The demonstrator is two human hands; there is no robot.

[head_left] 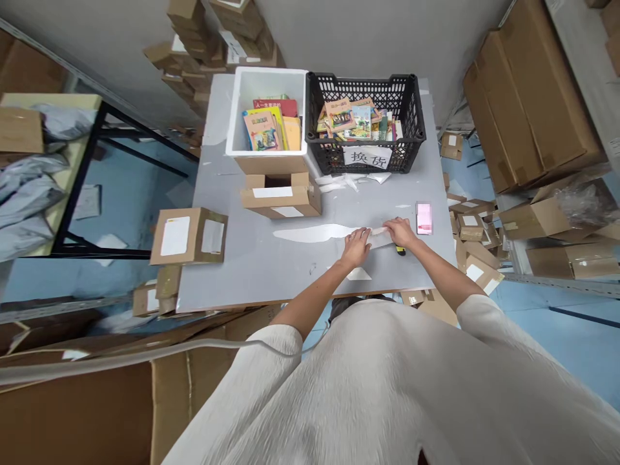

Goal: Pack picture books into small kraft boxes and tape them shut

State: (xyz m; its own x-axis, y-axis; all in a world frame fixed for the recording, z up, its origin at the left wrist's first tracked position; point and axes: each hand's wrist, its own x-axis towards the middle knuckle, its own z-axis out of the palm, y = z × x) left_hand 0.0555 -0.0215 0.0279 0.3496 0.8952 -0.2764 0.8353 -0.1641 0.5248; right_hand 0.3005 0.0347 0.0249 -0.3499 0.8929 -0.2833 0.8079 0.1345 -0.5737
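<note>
Seemingly pinched at both ends, the pale paper strip (379, 236) lies with its long axis left-to-right on the grey table (271, 265) between my left hand (357, 247) and right hand (400, 231), each equally near, fingers closed on it.

Matt grey table (271, 258) (smooth), black plastic crate (411, 116)

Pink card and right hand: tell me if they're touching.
Apart. The head view shows a strip of grey table between the pink card and the right hand, which rests on a pale paper strip.
</note>
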